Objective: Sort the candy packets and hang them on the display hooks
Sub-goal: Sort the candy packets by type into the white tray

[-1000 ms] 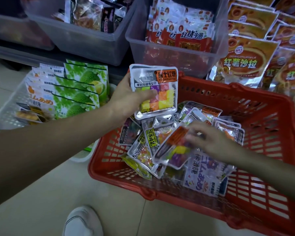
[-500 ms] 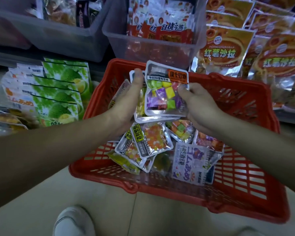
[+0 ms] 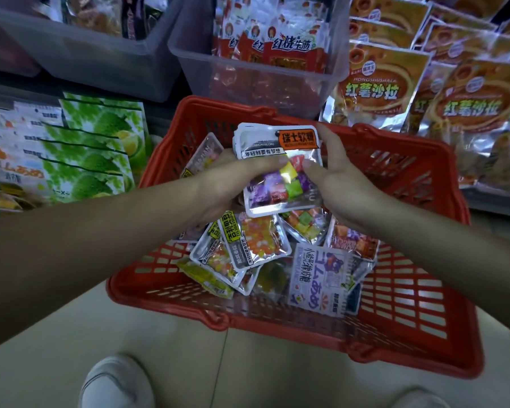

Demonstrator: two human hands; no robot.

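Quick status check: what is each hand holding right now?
Left hand: holding the candy packets, thumb across the front.
Right hand: pinching the same packets at their right edge.

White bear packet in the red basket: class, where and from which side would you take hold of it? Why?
Probably pinch the white bear packet by its near short edge, from the near right, where the red basket is bare. It lies flat atop the pile with that edge exposed; other packets crowd its far and left sides.
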